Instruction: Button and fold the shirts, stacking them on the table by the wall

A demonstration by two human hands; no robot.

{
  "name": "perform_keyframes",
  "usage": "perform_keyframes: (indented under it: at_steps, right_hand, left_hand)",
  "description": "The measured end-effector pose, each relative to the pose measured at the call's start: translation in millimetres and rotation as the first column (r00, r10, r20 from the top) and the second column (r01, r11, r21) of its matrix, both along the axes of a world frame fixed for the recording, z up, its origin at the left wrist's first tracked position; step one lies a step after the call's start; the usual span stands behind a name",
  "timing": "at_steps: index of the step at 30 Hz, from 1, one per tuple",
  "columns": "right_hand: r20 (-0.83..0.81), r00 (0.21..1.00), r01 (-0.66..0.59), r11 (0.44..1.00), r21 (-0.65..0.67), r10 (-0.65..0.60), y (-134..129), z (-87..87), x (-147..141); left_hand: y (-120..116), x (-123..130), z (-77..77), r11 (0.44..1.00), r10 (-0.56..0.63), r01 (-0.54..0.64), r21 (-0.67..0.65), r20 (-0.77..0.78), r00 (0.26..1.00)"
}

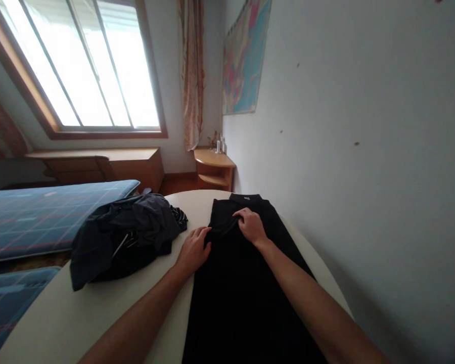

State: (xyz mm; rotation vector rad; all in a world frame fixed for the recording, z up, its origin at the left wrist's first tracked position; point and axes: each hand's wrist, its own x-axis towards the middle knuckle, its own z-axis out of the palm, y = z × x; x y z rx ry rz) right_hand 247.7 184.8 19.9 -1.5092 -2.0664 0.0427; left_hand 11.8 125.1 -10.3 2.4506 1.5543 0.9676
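A black collared shirt (246, 293) lies lengthwise on the round table, its collar with a small pale label at the far end. One sleeve is folded across the upper part of the shirt. My left hand (193, 247) is at the shirt's left edge, fingers and thumb closed on the cloth near the sleeve. Over the upper middle, my right hand (251, 226) pinches the folded cloth, with the index finger reaching left. The fingertips of both hands are partly lost against the dark fabric.
A heap of dark clothes (132, 232) sits on the left of the cream round table (155, 298). Beds with blue plaid mattresses (53, 212) stand at the left. A white wall (349, 177) runs along the right. Beyond the table are a small wooden corner shelf (214, 159) and a desk (136, 156).
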Motion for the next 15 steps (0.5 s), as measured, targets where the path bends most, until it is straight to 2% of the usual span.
perform_keyframes:
  at_steps: [4,8,11,15]
  right_hand:
    - [0.041,0.999,0.034,0.997,-0.063,-0.032,1,1.4,6]
    - [0.105,0.992,0.086,0.993,-0.087,-0.076,7,0.0,0]
    - [0.077,0.989,0.132,0.984,-0.123,-0.123,21,-0.9,-13]
    - [0.033,0.997,0.072,0.981,-0.177,-0.067,51,-0.1,-33]
  left_hand:
    - [-2,2,4.3,0.999,0.031,-0.033,-0.044,-0.039,0.999]
    - [-3,3,6.4,0.997,0.055,-0.057,-0.049,-0.056,0.997]
    - [-2,3,5.6,0.997,0.063,-0.065,-0.034,-0.051,0.997]
    - [-1,3,5.6,0.995,0.093,-0.095,-0.041,-0.048,0.995]
